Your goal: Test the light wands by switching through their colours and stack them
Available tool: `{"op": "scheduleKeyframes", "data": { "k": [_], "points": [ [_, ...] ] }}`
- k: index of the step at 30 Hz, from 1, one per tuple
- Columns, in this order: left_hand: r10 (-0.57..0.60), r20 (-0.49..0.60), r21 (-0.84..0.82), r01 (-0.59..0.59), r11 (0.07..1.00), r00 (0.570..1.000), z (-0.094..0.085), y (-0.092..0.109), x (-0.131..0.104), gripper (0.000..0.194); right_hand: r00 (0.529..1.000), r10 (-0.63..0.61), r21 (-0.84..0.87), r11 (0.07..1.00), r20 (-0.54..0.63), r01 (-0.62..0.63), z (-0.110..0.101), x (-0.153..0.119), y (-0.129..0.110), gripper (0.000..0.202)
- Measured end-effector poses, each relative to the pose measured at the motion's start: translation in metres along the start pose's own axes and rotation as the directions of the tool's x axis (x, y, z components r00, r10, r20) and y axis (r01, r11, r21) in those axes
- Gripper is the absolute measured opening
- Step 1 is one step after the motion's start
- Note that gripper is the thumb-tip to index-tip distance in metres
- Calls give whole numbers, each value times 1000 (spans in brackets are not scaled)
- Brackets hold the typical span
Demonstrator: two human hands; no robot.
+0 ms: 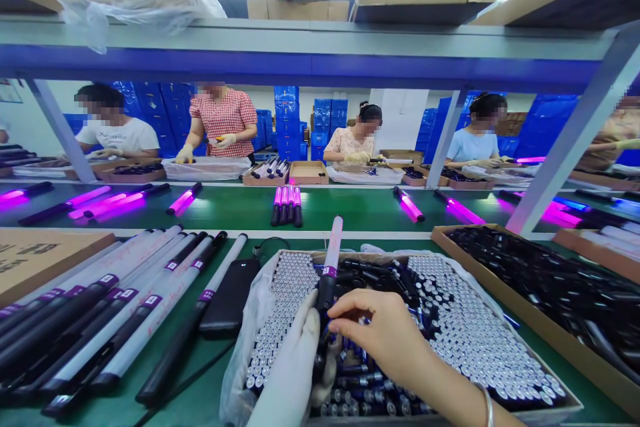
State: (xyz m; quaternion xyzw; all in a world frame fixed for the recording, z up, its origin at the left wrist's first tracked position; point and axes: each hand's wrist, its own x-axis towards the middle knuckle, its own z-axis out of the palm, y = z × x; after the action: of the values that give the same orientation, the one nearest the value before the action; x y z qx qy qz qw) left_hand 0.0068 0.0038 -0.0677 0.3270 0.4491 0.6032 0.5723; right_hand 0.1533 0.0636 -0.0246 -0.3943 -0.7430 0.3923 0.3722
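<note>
My left hand (295, 353), in a white glove, is wrapped round the black handle of a light stick (331, 260). The stick points up and away, with a whitish tube, a purple band and a black tip, and its tube is unlit. My bare right hand (380, 327) has thumb and fingers pinched together against the side of the handle; anything between the fingertips is hidden. Both hands are over a plastic-lined box (530, 347) of batteries. Batteries (295, 280) stand packed on end at its left and right, and loose ones (360, 380) lie in the middle.
Several light sticks (135, 307) lie at the left beside a black power bank (233, 297) with a cable. A carton of black parts (550, 287) stands at the right. Lit pink sticks (287, 205) rest on the green belt (345, 207). Co-workers sit beyond; a shelf (310, 47) crosses overhead.
</note>
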Motion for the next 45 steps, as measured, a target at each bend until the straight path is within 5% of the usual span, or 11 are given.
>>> {"op": "scheduleKeyframes", "data": {
  "k": [5,19,25,29,32,38,41,45],
  "points": [
    [20,11,14,-20,1000,1000,-1,-5,0,35,984,157,181,969,82,-169,8,5,13,11],
    [-39,67,29,37,999,997,3,6,-3,32,998,50,135,989,41,-55,15,6,20,25],
    [-101,52,36,99,994,994,10,10,-5,62,990,85,90,993,-109,-76,-44,-12,12,25],
    [-87,70,5,87,996,994,15,11,-3,81,973,70,-137,985,-219,-101,-97,-23,30,29],
    [-89,80,-17,91,996,993,16,12,-2,80,978,110,-356,920,-175,-167,-119,-23,45,35],
    [-56,11,33,56,998,998,15,9,-4,79,980,198,-578,800,-1,-162,-92,-4,63,24],
    [-18,-66,47,21,999,998,14,7,-5,71,976,215,-579,800,30,-159,-79,9,70,39],
    [-21,-102,13,22,1000,995,14,10,-3,64,970,226,-525,838,83,-151,-89,16,76,40]
  ]
}}
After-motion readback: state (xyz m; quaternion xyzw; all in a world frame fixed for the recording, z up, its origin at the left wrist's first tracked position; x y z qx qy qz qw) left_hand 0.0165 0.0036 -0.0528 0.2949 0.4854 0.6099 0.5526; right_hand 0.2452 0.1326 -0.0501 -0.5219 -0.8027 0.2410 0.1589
